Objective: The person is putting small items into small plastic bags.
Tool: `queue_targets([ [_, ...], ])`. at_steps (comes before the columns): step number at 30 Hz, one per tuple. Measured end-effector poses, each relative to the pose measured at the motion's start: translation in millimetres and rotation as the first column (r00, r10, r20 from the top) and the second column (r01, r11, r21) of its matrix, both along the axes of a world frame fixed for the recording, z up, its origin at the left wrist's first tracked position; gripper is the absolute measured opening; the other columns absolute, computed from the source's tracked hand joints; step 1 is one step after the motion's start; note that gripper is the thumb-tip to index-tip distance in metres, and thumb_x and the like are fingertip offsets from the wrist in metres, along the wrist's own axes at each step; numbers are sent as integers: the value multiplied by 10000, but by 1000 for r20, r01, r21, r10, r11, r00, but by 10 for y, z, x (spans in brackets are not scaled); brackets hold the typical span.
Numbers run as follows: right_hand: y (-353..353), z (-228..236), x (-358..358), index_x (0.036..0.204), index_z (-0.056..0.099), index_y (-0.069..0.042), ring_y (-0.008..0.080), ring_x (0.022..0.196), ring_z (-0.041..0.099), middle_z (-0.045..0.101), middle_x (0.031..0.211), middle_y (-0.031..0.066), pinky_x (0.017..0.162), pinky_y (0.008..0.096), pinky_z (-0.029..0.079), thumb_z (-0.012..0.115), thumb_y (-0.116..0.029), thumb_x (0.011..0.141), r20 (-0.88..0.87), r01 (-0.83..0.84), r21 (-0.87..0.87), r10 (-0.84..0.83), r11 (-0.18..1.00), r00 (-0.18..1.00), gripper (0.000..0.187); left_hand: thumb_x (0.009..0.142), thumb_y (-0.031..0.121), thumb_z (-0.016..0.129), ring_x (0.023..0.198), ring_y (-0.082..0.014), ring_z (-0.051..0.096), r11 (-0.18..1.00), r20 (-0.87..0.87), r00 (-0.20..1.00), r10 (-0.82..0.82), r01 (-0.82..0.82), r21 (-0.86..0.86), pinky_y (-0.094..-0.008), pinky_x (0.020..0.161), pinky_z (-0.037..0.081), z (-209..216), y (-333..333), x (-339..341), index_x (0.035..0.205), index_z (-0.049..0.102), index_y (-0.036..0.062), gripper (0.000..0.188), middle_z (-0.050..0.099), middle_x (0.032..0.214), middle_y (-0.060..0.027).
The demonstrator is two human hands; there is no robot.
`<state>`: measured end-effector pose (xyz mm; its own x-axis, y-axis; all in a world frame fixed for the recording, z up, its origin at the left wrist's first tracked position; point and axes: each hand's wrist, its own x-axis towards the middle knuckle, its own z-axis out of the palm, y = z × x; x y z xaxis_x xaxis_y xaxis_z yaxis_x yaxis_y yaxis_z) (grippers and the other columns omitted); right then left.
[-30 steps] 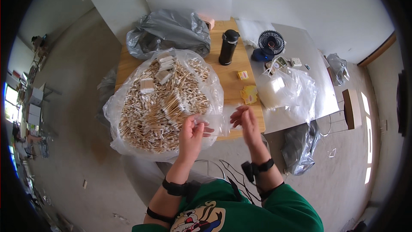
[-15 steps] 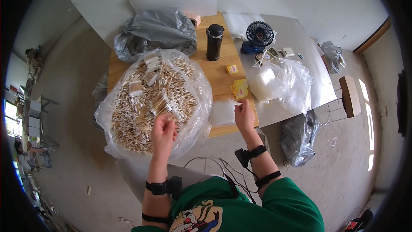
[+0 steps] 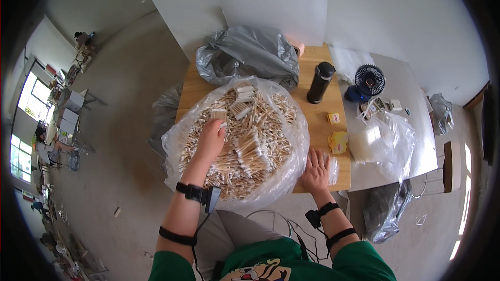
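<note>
A big clear plastic bag (image 3: pixel 300 125) lies wide open on the wooden table, heaped with loose wooden-stick cotton swabs (image 3: pixel 229 177). My left hand (image 3: pixel 210 136) reaches over the heap's left side, fingers closed round the near end of a neat bundle of cotton swabs (image 3: pixel 219 114). Two more bundles lie just beyond it, one of them a tidy bundle (image 3: pixel 240 109). To the right of the big bag, my right hand (image 3: pixel 316 170) rests with fingers spread, pressing on small clear plastic bags (image 3: pixel 333 170) at the table's front; its palm hides part of them.
Yellow cards (image 3: pixel 338 142) and a small yellow box (image 3: pixel 333 118) lie beyond my right hand. A black bottle (image 3: pixel 321 82) stands farther back. On the metal-topped table at right are a fan (image 3: pixel 369 80) and more clear plastic bags (image 3: pixel 388 140). A grey plastic bag (image 3: pixel 250 54) sits behind the heap.
My left hand has moved from the middle of the heap to the bundle on its left. My right hand has gone from a pinch at the small bags to lying flat. The view has shifted left.
</note>
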<state>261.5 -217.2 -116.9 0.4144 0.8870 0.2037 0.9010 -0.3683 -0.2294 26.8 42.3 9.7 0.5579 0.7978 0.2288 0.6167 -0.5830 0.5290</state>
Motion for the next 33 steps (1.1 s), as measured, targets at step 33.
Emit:
queue_targets([
  [33,24,5,-41,1308,427,-35,311,1306,340,453,1345,129,1102,547,112,501,-205,787,-23,53,-28,-54,998,998,553,804,236,653,844,-368,596,995,-103,990,91,-93,-17,-431,739,483,124,607,366,887,592,-1,258,618,880,-191],
])
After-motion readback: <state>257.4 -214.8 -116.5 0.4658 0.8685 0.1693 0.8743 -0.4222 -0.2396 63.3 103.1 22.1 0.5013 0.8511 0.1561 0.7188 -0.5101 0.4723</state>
